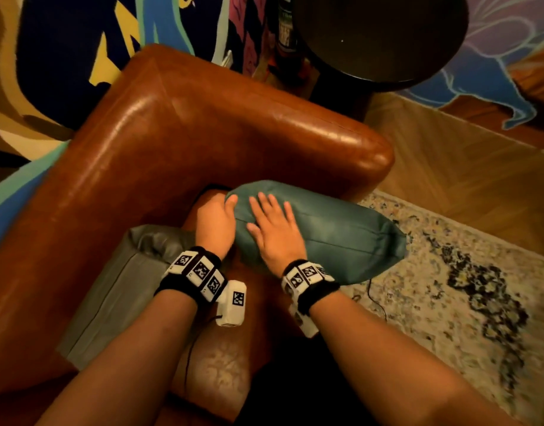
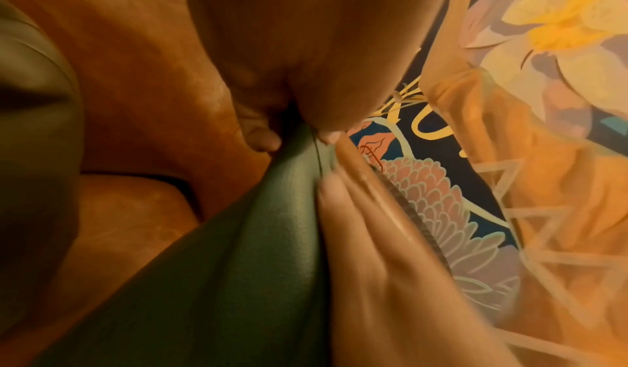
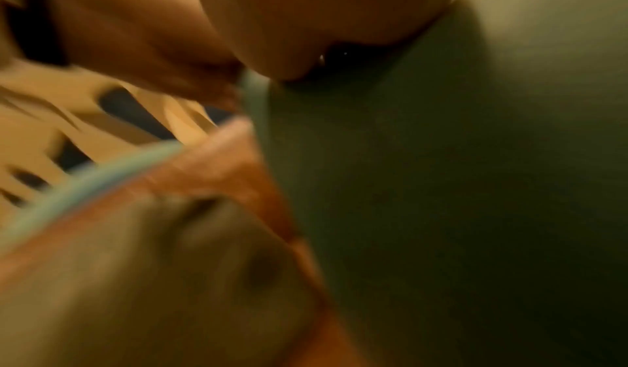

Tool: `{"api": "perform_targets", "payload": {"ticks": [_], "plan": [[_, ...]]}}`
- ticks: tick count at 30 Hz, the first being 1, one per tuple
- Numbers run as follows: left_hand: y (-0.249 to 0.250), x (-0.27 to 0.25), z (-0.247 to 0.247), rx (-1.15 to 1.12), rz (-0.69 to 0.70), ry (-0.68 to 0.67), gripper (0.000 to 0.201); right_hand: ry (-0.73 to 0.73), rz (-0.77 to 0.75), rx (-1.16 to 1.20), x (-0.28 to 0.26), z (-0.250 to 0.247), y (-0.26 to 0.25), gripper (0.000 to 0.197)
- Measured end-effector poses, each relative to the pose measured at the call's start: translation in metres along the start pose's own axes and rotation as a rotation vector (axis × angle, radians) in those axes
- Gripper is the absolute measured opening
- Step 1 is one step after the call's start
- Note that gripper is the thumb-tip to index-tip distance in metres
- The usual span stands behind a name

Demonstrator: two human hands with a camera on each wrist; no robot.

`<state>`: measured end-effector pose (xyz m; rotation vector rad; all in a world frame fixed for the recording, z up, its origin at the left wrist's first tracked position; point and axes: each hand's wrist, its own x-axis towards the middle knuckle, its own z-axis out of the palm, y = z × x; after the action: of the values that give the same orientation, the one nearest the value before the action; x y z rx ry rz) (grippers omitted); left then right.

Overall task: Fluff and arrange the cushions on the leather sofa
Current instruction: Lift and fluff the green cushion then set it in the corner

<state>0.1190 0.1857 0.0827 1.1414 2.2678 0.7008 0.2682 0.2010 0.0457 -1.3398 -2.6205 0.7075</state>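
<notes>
A teal leather cushion (image 1: 332, 235) is held over the seat of the brown leather sofa (image 1: 178, 142), close to its armrest. My left hand (image 1: 218, 222) grips the cushion's left end, thumb over the top edge. In the left wrist view its fingers (image 2: 261, 139) and thumb pinch the teal cushion (image 2: 238, 265) at a corner. My right hand (image 1: 273, 229) lies flat on the cushion's near face, fingers straight and spread. The right wrist view is blurred and shows the palm against the teal cushion (image 3: 441, 184). A grey cushion (image 1: 120, 287) leans against the sofa back to the left.
A round black side table (image 1: 381, 35) stands beyond the armrest. A patterned rug (image 1: 449, 287) lies on the wooden floor (image 1: 449, 155) to the right. A painted mural wall (image 1: 64, 41) is behind the sofa. A thin black cable (image 1: 375, 299) trails over the rug.
</notes>
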Motion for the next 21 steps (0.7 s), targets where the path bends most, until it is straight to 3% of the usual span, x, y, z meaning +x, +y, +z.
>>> {"api": "perform_targets", "payload": {"ticks": [3, 6, 9, 12, 14, 17, 21], "plan": [[-0.013, -0.002, -0.006, 0.029, -0.056, 0.013, 0.039, 0.004, 0.129, -0.290, -0.031, -0.001, 0.065, 0.066], [-0.022, 0.000, -0.011, 0.044, -0.039, -0.004, 0.045, 0.012, 0.354, -0.292, -0.059, -0.023, 0.121, 0.070], [-0.016, 0.002, -0.009, 0.026, 0.007, 0.004, 0.047, 0.027, 0.589, -0.338, -0.072, -0.045, 0.140, 0.067], [-0.008, 0.006, -0.013, -0.023, -0.005, 0.006, 0.040, 0.118, 0.980, 0.074, -0.080, -0.068, 0.148, 0.063], [-0.011, 0.013, -0.023, -0.044, -0.012, -0.044, 0.035, 0.200, 1.005, 0.380, -0.087, -0.085, 0.158, 0.049], [-0.018, 0.024, -0.045, -0.216, -0.113, -0.129, 0.033, 0.261, 0.905, 0.612, -0.089, -0.115, 0.161, 0.039], [-0.025, 0.041, -0.056, -0.282, -0.213, -0.106, 0.033, 0.220, 0.898, 0.834, -0.067, -0.131, 0.148, 0.068]]}}
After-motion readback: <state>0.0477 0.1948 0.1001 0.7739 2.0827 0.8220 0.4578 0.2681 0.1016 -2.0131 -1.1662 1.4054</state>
